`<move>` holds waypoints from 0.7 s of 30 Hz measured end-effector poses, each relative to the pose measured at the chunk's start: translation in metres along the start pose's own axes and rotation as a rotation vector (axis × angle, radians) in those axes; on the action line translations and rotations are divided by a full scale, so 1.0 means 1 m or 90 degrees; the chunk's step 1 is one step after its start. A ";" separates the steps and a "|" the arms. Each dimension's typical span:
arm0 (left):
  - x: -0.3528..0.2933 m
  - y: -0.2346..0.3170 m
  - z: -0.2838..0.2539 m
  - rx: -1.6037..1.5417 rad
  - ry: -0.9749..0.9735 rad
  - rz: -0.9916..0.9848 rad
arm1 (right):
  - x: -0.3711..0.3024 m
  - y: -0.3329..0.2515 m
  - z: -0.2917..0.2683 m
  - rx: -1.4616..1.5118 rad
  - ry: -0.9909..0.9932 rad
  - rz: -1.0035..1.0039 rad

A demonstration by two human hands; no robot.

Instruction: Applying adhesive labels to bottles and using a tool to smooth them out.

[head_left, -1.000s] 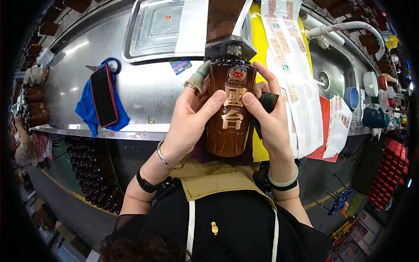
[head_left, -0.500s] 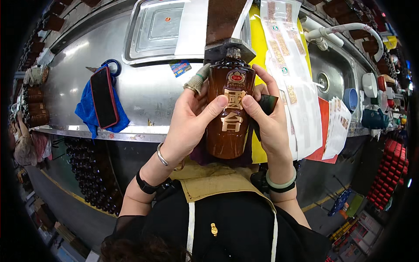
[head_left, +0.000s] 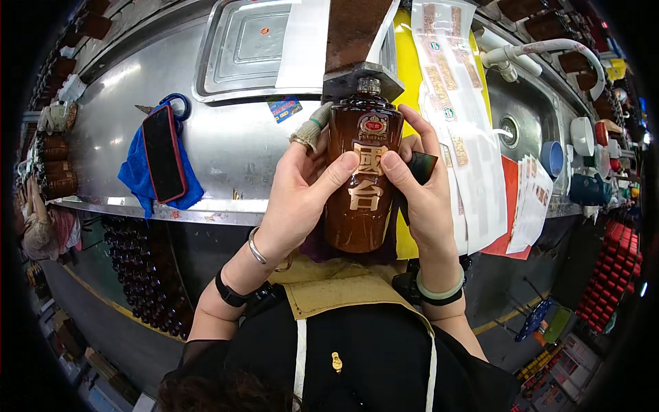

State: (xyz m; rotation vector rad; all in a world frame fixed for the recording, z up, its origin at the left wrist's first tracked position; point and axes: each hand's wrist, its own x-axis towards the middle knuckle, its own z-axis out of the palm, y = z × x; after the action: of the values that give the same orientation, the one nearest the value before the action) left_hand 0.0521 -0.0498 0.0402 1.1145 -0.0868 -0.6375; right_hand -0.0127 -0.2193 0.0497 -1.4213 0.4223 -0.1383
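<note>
A glossy brown bottle (head_left: 358,226) with raised gold characters and a small red emblem lies between my hands, its neck pointing away from me. My left hand (head_left: 302,182) closes on its left side, thumb on the front; one finger wears a grey-green knitted finger cover (head_left: 312,128). From the other side my right hand (head_left: 423,182) grips it, thumb on the gold characters. A small dark flat piece (head_left: 422,166) shows at my right fingers; I cannot tell what it is. Beyond the bottle's neck stands a dark brown block-like support (head_left: 353,38).
To the left, a phone (head_left: 165,154) rests on a blue cloth (head_left: 134,168) on the metal bench (head_left: 233,147). A steel tray (head_left: 213,69) is behind. Label sheets (head_left: 473,199) lie on a yellow sheet at right, near a sink (head_left: 525,110) with a white tap (head_left: 542,44).
The bottle has tilted or shifted very slightly, its lower end a little nearer me. Both hands keep the same hold on it.
</note>
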 end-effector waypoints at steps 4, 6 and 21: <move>0.001 0.001 0.000 -0.003 -0.005 -0.002 | -0.001 -0.001 0.000 0.005 0.005 0.001; 0.000 0.000 0.000 0.000 0.000 -0.001 | 0.000 0.000 0.000 0.007 0.004 0.003; 0.001 0.001 -0.001 0.031 -0.005 -0.001 | 0.001 0.000 0.001 0.013 0.006 -0.006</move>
State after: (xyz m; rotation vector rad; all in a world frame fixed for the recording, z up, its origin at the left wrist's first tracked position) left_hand 0.0537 -0.0489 0.0402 1.1590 -0.1087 -0.6441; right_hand -0.0115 -0.2189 0.0501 -1.4027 0.4209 -0.1560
